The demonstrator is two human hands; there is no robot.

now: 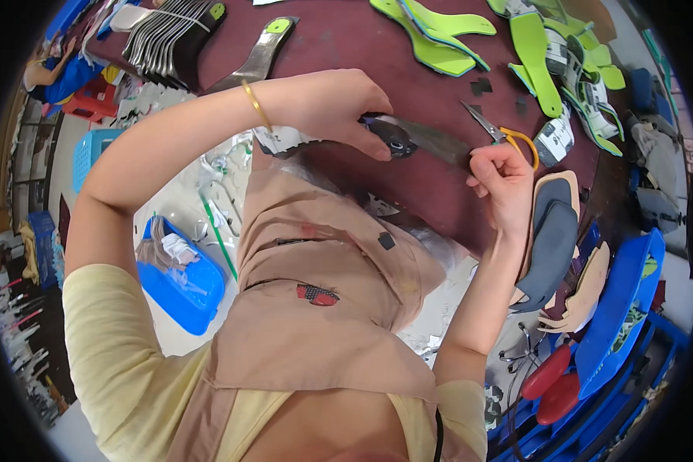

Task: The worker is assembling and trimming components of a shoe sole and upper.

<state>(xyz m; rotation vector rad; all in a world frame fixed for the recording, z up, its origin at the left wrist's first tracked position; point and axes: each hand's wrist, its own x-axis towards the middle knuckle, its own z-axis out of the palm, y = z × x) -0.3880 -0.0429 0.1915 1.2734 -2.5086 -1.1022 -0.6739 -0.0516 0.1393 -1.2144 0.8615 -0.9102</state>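
My left hand reaches across the maroon table and curls its fingers round a small black object with a shiny, ring-like spot. I cannot tell for sure what kind it is; it may be a tape roll. From it a dark, see-through, tape-like strip stretches to the right. Its far end is at the fingertips of my right hand, which is closed in a pinch. Scissors with orange handles are right beside my right hand, blades pointing to the far left. A silver-and-black piece shows under my left wrist.
Lime-green sole-shaped pieces lie at the far right of the table. A bundle of dark pieces stands far left. Small black squares lie near the scissors. Grey pads and blue trays are at right.
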